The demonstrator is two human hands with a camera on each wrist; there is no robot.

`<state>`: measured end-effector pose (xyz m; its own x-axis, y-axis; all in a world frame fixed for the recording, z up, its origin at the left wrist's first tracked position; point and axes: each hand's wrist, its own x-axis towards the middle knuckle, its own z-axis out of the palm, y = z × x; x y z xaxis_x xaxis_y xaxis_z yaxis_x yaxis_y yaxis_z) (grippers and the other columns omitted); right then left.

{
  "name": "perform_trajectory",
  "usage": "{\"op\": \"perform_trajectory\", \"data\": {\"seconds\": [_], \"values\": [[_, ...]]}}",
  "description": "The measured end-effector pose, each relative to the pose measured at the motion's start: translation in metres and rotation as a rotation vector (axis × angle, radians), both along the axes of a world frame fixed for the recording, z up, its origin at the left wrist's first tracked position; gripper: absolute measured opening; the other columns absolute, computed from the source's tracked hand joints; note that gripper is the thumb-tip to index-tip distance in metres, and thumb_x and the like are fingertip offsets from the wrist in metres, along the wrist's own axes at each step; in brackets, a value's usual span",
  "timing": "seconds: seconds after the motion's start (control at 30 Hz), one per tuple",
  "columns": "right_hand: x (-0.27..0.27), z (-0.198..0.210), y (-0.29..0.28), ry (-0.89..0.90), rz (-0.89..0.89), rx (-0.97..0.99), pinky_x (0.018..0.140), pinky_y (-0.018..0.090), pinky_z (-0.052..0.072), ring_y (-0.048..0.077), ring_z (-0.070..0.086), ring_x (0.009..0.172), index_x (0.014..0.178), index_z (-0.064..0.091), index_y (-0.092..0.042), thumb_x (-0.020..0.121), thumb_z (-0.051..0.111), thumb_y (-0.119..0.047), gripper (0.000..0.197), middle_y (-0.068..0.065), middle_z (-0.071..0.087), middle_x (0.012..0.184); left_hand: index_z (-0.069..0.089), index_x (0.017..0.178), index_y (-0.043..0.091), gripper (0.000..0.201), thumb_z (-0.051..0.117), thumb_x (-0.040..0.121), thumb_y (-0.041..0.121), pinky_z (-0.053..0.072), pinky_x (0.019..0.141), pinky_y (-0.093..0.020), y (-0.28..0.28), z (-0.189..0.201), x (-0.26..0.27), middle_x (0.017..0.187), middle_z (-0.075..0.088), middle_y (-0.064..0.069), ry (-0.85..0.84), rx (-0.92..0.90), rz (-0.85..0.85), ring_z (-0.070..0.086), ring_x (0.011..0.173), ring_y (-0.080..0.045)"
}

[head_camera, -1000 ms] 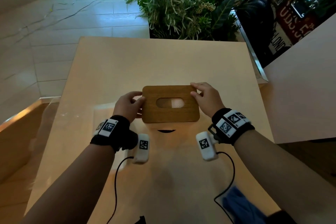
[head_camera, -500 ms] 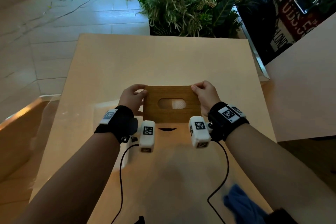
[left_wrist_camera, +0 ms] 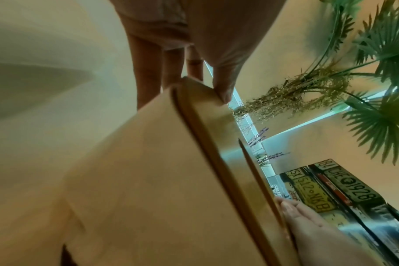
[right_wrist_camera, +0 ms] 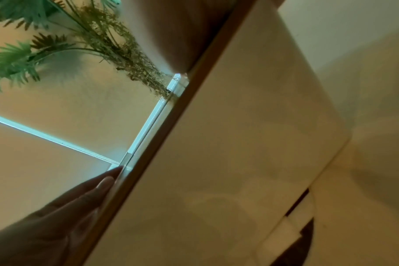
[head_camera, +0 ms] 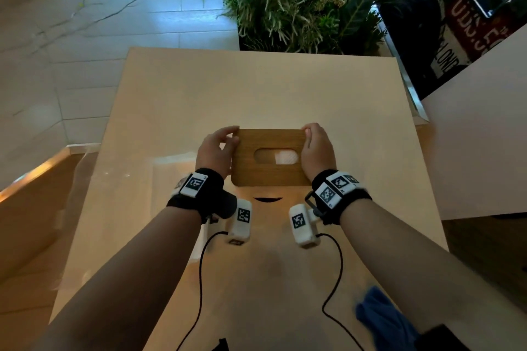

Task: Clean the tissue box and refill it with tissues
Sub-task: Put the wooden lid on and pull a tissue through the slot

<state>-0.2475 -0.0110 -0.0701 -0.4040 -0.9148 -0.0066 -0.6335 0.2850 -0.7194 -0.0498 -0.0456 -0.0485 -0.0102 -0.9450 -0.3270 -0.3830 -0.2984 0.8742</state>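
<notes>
Nearest the person, a crumpled blue cloth [head_camera: 382,319] lies at the table's near right edge, just beside the right forearm and well apart from the work. Further out, the tissue box [head_camera: 271,159] stands on the beige table [head_camera: 256,94], roughly central, its long axis running left to right between the two hands. The left hand [head_camera: 216,151] pinches the left end of the wooden lid [left_wrist_camera: 207,115], thumb on top at the far corner and fingers curled under the rim; the right hand [head_camera: 316,151] holds the right end, thumb curled over the top edge. A white tissue [head_camera: 286,157] shows through the oval slot. Both hands sit equally near, so the lid looks set to lift straight up. Bare tabletop lies beyond the box, with room to set the lid down; past the far edge stand the potted plants [head_camera: 285,3].
</notes>
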Motion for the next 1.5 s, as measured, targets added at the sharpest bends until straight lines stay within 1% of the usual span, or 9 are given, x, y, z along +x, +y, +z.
{"op": "perform_trajectory", "data": {"seconds": [0.17, 0.33, 0.43, 0.57, 0.77, 0.87, 1.13, 1.37, 1.5], "values": [[0.004, 0.002, -0.002, 0.003, -0.027, -0.010, 0.071, 0.025, 0.036, 0.019, 0.053, 0.084, 0.109, 0.055, -0.005, 0.100, 0.032, -0.014, 0.026, 0.012, 0.060, 0.105, 0.062, 0.107, 0.034, 0.022, 0.052, 0.090, 0.025, 0.058, 0.073, -0.053, -0.006, 0.002, -0.001, 0.109, 0.058, -0.005, -0.018, 0.009, -0.023, 0.057, 0.103, -0.031], [-0.011, 0.009, -0.003, 0.051, 0.010, -0.013, 0.094, 0.039, 0.039, 0.029, 0.047, 0.114, 0.114, 0.057, -0.012, 0.093, 0.049, -0.014, 0.023, 0.012, 0.054, 0.122, 0.033, 0.140, 0.028, 0.054, 0.052, 0.090, 0.029, 0.022, 0.116, -0.046, 0.004, 0.010, -0.004, 0.157, 0.012, -0.008, -0.397, -0.181, -0.329, 0.016, 0.143, -0.029], [-0.023, 0.033, -0.006, 0.326, 0.359, -0.117, 0.087, 0.044, 0.038, 0.028, 0.050, 0.103, 0.102, 0.066, -0.020, 0.085, 0.061, -0.018, 0.018, 0.006, 0.060, 0.108, 0.012, 0.146, 0.032, 0.077, 0.052, 0.084, 0.052, 0.000, 0.118, -0.049, 0.027, 0.009, -0.007, 0.158, -0.009, -0.002, -0.651, -0.338, -0.629, -0.013, 0.144, -0.025], [-0.015, 0.061, -0.015, 0.712, 0.990, -0.003, 0.083, 0.046, 0.035, 0.032, 0.053, 0.096, 0.098, 0.070, -0.026, 0.086, 0.059, -0.024, 0.017, 0.008, 0.062, 0.097, -0.003, 0.146, 0.027, 0.097, 0.046, 0.075, 0.070, -0.005, 0.117, -0.050, 0.028, -0.003, -0.014, 0.157, -0.014, 0.003, -0.743, -0.320, -0.718, -0.020, 0.142, -0.020], [0.010, 0.077, -0.027, 1.077, 1.162, 0.393, 0.096, 0.047, 0.028, 0.028, 0.039, 0.112, 0.105, 0.065, -0.035, 0.092, 0.049, -0.035, 0.020, 0.004, 0.048, 0.111, 0.000, 0.147, 0.011, 0.116, 0.064, 0.066, 0.064, 0.000, 0.119, -0.034, 0.024, -0.003, -0.014, 0.159, -0.005, -0.001, -0.562, -0.299, -0.608, -0.013, 0.144, -0.016], [0.008, 0.076, -0.030, 0.997, 1.126, 0.359, 0.094, 0.045, 0.031, 0.027, 0.043, 0.106, 0.088, 0.065, -0.026, 0.088, 0.056, -0.027, 0.009, 0.002, 0.044, 0.097, 0.002, 0.147, 0.010, 0.117, 0.068, 0.065, 0.060, 0.000, 0.117, -0.031, 0.027, -0.004, -0.009, 0.159, -0.005, 0.000, -0.511, -0.302, -0.550, -0.012, 0.144, -0.015], [0.008, 0.068, -0.023, 0.479, 0.959, -0.036, 0.066, 0.033, 0.045, 0.028, 0.061, 0.069, 0.089, 0.065, -0.009, 0.087, 0.059, -0.014, 0.008, 0.011, 0.063, 0.088, 0.000, 0.147, 0.013, 0.116, 0.070, 0.066, 0.055, 0.003, 0.119, -0.035, 0.029, -0.006, -0.008, 0.158, -0.008, 0.003, -0.462, -0.256, -0.532, -0.012, 0.144, -0.014], [-0.009, 0.083, -0.016, 0.313, 0.796, -0.030, 0.073, 0.045, 0.051, 0.026, 0.060, 0.078, 0.087, 0.065, -0.007, 0.085, 0.054, -0.008, 0.011, 0.009, 0.064, 0.089, 0.001, 0.147, 0.012, 0.115, 0.069, 0.065, 0.057, 0.005, 0.120, -0.040, 0.031, -0.004, -0.008, 0.159, -0.006, 0.002, -0.487, -0.268, -0.522, -0.009, 0.145, -0.017], [-0.020, 0.088, -0.005, 0.259, 0.728, 0.091, 0.080, 0.036, 0.049, 0.020, 0.057, 0.084, 0.086, 0.062, -0.015, 0.082, 0.064, -0.021, 0.007, 0.002, 0.060, 0.093, -0.002, 0.147, 0.015, 0.115, 0.068, 0.066, 0.058, 0.006, 0.119, -0.044, 0.032, -0.006, -0.008, 0.158, -0.007, 0.002, -0.490, -0.264, -0.530, -0.009, 0.145, -0.018]]}}
